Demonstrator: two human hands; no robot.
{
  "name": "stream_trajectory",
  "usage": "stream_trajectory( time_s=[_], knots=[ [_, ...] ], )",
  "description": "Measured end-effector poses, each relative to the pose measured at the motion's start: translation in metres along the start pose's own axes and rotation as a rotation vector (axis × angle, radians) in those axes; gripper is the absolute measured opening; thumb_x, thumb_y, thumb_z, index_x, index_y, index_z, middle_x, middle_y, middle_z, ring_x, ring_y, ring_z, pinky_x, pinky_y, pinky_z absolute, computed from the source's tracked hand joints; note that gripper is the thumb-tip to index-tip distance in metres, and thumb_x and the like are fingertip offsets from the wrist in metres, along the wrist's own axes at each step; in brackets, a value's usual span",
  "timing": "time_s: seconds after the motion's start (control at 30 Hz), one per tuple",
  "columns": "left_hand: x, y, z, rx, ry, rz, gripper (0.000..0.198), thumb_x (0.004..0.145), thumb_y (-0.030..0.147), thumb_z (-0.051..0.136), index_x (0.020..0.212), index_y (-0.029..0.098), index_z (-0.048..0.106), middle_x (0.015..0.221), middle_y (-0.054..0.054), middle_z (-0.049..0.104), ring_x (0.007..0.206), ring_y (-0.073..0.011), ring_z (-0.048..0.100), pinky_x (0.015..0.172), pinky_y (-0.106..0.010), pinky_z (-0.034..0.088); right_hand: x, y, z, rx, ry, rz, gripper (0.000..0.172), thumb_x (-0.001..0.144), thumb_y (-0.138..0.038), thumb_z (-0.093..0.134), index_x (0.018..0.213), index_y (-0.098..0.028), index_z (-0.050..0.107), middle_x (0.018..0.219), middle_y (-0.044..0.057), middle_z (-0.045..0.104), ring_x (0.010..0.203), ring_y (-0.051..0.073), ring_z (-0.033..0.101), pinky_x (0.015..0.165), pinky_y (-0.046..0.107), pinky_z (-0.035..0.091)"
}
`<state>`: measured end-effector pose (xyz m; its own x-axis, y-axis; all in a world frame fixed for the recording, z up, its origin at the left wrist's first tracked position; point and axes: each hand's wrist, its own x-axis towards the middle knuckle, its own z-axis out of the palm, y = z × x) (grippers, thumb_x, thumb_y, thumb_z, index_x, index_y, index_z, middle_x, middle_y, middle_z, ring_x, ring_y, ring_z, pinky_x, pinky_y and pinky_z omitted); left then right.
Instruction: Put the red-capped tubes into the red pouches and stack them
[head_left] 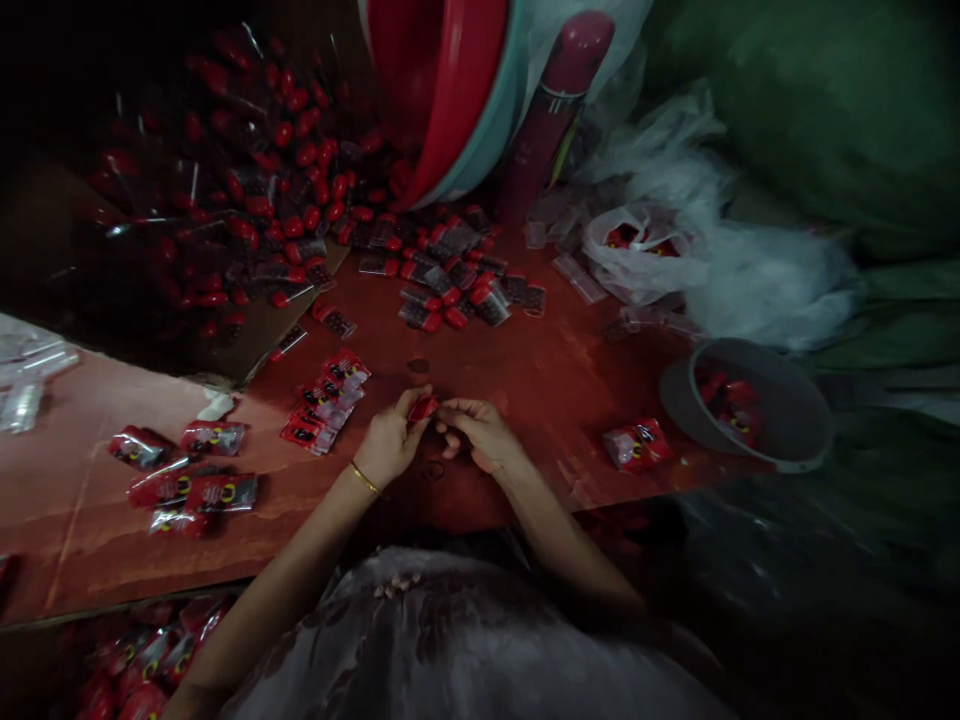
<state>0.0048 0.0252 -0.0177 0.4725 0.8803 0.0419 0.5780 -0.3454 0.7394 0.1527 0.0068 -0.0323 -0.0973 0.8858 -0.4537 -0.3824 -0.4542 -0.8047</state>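
Observation:
My left hand [390, 440], with a gold bangle at the wrist, pinches a small red packet [423, 407] between thumb and fingers. Close against its right side is my right hand [484, 436], thumb and fingertips drawn together at the packet's edge. Whatever lies between those right fingertips is too small and dark to make out. Just left of my hands, a row of printed red packets [326, 400] overlaps on the red tabletop [540, 400]. Beyond my hands lie several small clear cases with red caps [454, 275].
A tipped carton [262, 335] spills many red-capped cases at the left. Filled packets [191, 485] lie at front left, another packet pile [636, 445] at right beside a translucent tub [806, 430]. A red basin [465, 90], a dark red flask [551, 110] and plastic bags [765, 280] stand behind.

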Motion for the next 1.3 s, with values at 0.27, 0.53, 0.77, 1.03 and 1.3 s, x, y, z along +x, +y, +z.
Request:
stream_trajectory(
  time_s=[0.27, 0.53, 0.77, 1.03, 1.3],
  knots=[
    [-0.001, -0.002, 0.002, 0.02, -0.042, -0.009, 0.031, 0.085, 0.021, 0.041, 0.116, 0.018, 0.045, 0.106, -0.007, 0.065, 0.091, -0.0185, 0.064, 0.077, -0.03, 0.049, 0.002, 0.004, 0.008, 0.104, 0.08, 0.008, 0.015, 0.055, -0.028, 0.064, 0.059, -0.016, 0.055, 0.044, -0.01, 0.048, 0.03, 0.0, 0.032, 0.034, 0.02, 0.05],
    [0.0, 0.0, -0.001, -0.046, 0.025, 0.024, 0.033, 0.084, 0.029, 0.046, 0.115, 0.018, 0.049, 0.106, -0.007, 0.064, 0.094, -0.0182, 0.063, 0.078, -0.027, 0.048, 0.006, 0.013, 0.014, 0.018, 0.201, -0.131, 0.011, 0.054, -0.027, 0.058, 0.054, -0.018, 0.051, 0.042, -0.011, 0.042, 0.031, 0.001, 0.031, 0.032, 0.015, 0.039],
    [0.002, -0.013, 0.004, -0.069, 0.057, 0.027, 0.031, 0.085, 0.032, 0.046, 0.11, 0.017, 0.055, 0.102, -0.008, 0.066, 0.094, -0.0188, 0.062, 0.082, -0.029, 0.047, 0.001, 0.013, 0.004, -0.212, 0.149, -0.25, 0.014, 0.068, -0.031, 0.059, 0.073, -0.018, 0.056, 0.058, -0.007, 0.052, 0.035, 0.002, 0.041, 0.038, 0.016, 0.037],
    [-0.001, -0.017, 0.008, 0.043, 0.066, -0.005, 0.028, 0.083, 0.029, 0.048, 0.104, 0.016, 0.059, 0.094, -0.008, 0.069, 0.086, -0.0205, 0.065, 0.076, -0.031, 0.051, -0.001, 0.006, -0.008, -0.593, 0.021, -0.568, 0.017, 0.078, -0.028, 0.059, 0.091, -0.02, 0.066, 0.074, -0.001, 0.053, 0.05, 0.007, 0.049, 0.047, 0.02, 0.042],
    [-0.002, -0.027, 0.017, 0.252, 0.037, 0.063, 0.034, 0.084, 0.027, 0.047, 0.116, 0.017, 0.055, 0.118, -0.01, 0.062, 0.126, -0.0245, 0.041, 0.107, -0.05, 0.024, 0.012, 0.01, -0.015, -0.678, -0.078, -0.572, 0.022, 0.079, -0.031, 0.058, 0.096, -0.02, 0.068, 0.078, 0.003, 0.062, 0.066, 0.013, 0.058, 0.061, 0.025, 0.048]
  ],
)
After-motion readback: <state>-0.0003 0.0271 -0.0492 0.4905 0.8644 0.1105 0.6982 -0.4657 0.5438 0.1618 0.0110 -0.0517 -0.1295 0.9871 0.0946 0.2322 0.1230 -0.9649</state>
